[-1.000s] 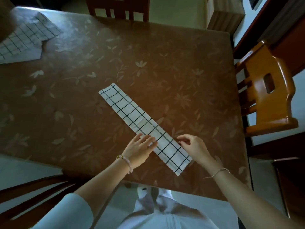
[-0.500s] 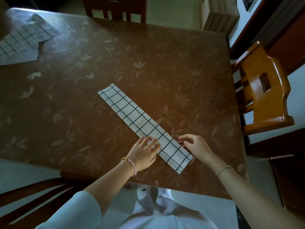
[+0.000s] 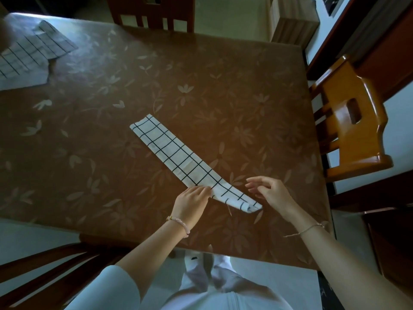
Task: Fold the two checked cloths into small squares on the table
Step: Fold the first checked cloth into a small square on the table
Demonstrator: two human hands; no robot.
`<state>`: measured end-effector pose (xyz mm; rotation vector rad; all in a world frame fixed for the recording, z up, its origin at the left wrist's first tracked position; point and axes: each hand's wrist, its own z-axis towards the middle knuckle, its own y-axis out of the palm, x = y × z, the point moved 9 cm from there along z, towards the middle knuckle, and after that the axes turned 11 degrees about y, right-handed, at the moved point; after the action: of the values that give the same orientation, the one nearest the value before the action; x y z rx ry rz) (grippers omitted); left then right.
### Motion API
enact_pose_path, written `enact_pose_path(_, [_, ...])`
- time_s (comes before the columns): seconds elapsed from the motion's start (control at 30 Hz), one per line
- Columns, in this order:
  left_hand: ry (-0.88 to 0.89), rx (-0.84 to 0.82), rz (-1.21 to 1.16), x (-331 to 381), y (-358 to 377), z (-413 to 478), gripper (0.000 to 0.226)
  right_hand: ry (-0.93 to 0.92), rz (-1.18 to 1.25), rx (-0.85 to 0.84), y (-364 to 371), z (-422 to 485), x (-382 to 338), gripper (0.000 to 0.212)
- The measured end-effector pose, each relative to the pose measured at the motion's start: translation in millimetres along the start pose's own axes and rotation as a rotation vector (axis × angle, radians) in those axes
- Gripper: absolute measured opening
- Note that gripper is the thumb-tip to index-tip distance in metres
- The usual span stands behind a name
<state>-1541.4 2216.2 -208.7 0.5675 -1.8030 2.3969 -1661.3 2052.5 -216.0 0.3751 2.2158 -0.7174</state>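
Now, left hand (image 3: 191,203) touching checked cloth (image 3: 178,159)

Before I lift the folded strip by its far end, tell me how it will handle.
Probably floppy: the strip has its near end rumpled and curled over. Likely light, since it lies thin on the table. It may slide or unfold; the left hand presses flat on it.

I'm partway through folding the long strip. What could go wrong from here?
1. The near end of the checked strip lies crumpled, and the right hand hovers beside it holding nothing. Folding now would likely trap the bunching.
2. The left hand presses just one spot, so the strip's long free part could skew when an end is pulled.
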Motion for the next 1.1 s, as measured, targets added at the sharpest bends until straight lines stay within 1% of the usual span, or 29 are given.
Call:
enact_pose_path(0.03, [-0.076,0.016,-0.078,-6,-4,-1,0.012,-0.009,0.020,0.009,-5,0,-1,0.037])
enact_pose_path(0.07, [-0.163,0.016,-0.147,-14,-7,-3,0.011,-0.018,0.032,0.013,-10,-1,-1,0.039])
enact_pose_path(0.1, [-0.240,0.021,-0.191,-21,-8,-4,0.013,-0.024,0.033,0.016,-13,-2,-1,0.039])
enact_pose_path(0.17, [-0.339,0.060,-0.246,-34,-12,-6,0.015,-0.041,0.010,0.008,-15,-3,-4,0.040])
enact_pose_path(0.3, [-0.462,0.223,-0.438,-49,-28,-6,0.014,-0.081,0.011,-0.094,3,-1,-27,0.041])
enact_pose_path(0.33, [-0.488,0.241,-0.474,-51,-31,-4,0.013,-0.092,0.007,-0.129,12,2,-37,0.045])
enact_pose_path(0.43, [-0.549,0.275,-0.566,-58,-34,-1,0.022,-0.108,0.025,-0.228,46,14,-66,0.058])
enact_pose_path(0.5, [-0.594,0.295,-0.628,-66,-36,-1,0.026,-0.121,0.057,-0.277,68,24,-88,0.061])
enact_pose_path(0.53, [-0.614,0.290,-0.648,-70,-36,-2,0.024,-0.126,0.087,-0.293,77,29,-98,0.057])
enact_pose_path(0.67, [-0.615,0.244,-0.706,-76,-44,2,0.021,-0.108,0.150,-0.290,95,47,-128,0.026])
enact_pose_path(0.73, [-0.635,0.244,-0.771,-83,-46,1,0.015,-0.105,0.174,-0.260,95,55,-135,0.018])
enact_pose_path(0.77, [-0.666,0.249,-0.780,-90,-47,-2,0.019,-0.110,0.184,-0.257,97,59,-139,0.016])
enact_pose_path(0.8, [-0.694,0.256,-0.743,-100,-49,-7,0.026,-0.115,0.180,-0.262,99,64,-143,0.016])
enact_pose_path(0.83, [-0.689,0.240,-0.623,-111,-53,-11,0.030,-0.120,0.162,-0.264,102,69,-147,0.017])
enact_pose_path(0.9, [-0.584,0.099,-0.250,-129,-57,-13,0.038,-0.136,0.133,-0.276,107,79,-157,0.017])
enact_pose_path(0.97, [-0.481,-0.078,-0.007,-141,-53,-14,0.054,-0.144,0.128,-0.291,113,88,-168,0.016])
enact_pose_path(1.0, [-0.455,-0.153,0.052,-146,-50,-15,0.060,-0.141,0.129,-0.298,116,92,-174,0.016])
enact_pose_path(1.03, [-0.440,-0.201,0.084,-148,-47,-16,0.059,-0.142,0.137,-0.305,118,94,-179,0.017])
enact_pose_path(1.1, [-0.422,-0.251,0.101,-158,-43,-19,0.046,-0.144,0.134,-0.330,129,104,-195,0.017])
